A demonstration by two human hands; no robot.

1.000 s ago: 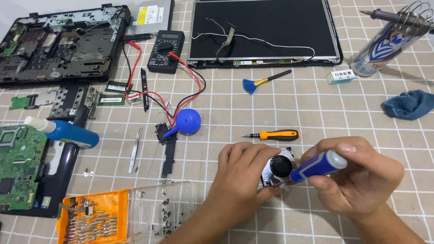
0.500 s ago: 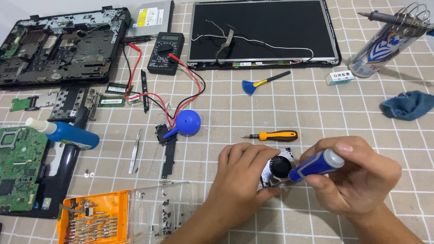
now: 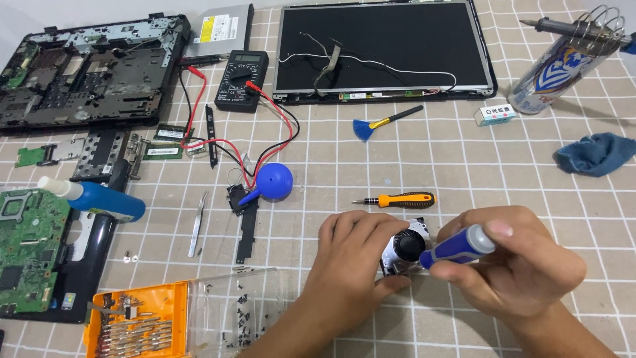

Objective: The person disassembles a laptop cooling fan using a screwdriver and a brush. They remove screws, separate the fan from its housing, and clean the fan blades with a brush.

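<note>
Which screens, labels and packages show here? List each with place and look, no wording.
Laptop screen: top centre, flat, black, dark frame.
Multimeter: left of it, black, small grey display.
Optical drive: top, silver with white label.
Can: top right, silver-blue, shield emblem.
Small box: beside the can, white, printed.

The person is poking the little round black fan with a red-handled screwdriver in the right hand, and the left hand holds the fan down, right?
Not quite: in the head view the screwdriver's handle is blue, not red. The right hand does grip it over the little round black fan, and the left hand does hold the fan down.
</note>
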